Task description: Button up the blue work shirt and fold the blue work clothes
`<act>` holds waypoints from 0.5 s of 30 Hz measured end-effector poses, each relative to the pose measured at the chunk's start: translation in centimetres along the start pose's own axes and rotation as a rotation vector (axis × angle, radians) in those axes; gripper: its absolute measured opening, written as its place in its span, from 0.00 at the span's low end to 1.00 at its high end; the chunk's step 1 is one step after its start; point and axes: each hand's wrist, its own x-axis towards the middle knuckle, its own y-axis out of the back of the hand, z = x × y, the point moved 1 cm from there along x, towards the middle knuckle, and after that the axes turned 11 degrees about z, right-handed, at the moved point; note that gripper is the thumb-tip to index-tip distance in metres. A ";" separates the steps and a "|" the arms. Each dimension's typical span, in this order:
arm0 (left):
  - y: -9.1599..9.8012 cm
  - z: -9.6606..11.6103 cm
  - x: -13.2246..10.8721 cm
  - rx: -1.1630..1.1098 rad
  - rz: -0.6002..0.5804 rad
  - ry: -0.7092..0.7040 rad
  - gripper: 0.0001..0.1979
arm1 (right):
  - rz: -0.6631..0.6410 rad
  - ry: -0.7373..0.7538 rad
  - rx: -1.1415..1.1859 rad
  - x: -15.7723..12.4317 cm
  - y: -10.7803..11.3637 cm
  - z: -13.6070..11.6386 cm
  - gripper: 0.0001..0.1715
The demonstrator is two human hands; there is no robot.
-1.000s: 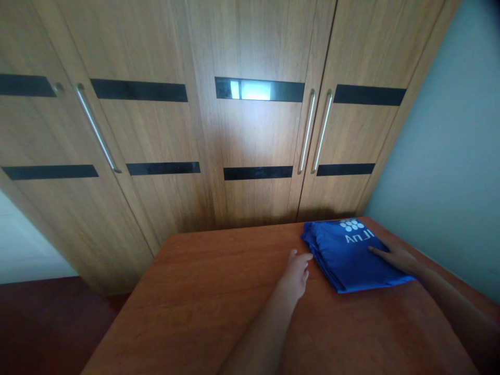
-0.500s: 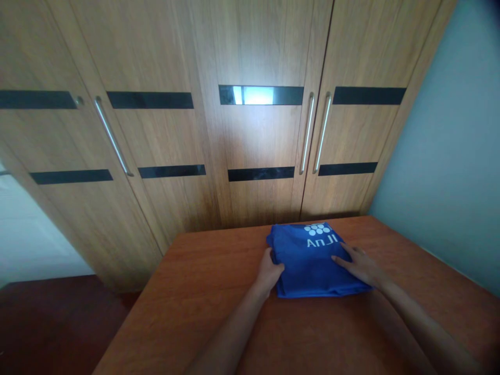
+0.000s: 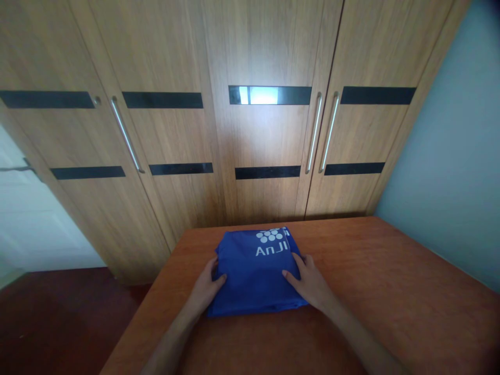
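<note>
1. Cloth, blue, folded, lies left of centre on table.
2. Left hand touches its left edge; fingertips partly hidden, grip cannot be told.
3. Right hand rests, fingers parted, on right side.

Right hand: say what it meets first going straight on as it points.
The folded blue cloth, at once, it seems: the right hand lies against its right side, pointing across it.

left hand: fingers partly hidden | 2 forearms: cropped below | wardrobe: top cut off
</note>
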 end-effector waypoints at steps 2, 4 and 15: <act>0.7 -0.1 -0.4 0.045 0.063 0.018 0.31 | 0.009 0.012 0.001 -0.6 -0.4 -0.6 0.38; 1.1 0.3 -0.9 0.110 0.114 -0.003 0.29 | 0.009 0.008 -0.001 -1.1 -0.4 -0.8 0.37; 1.5 2.6 -2.0 0.146 0.264 -0.082 0.19 | 0.068 0.180 -0.177 -2.5 2.9 -4.2 0.33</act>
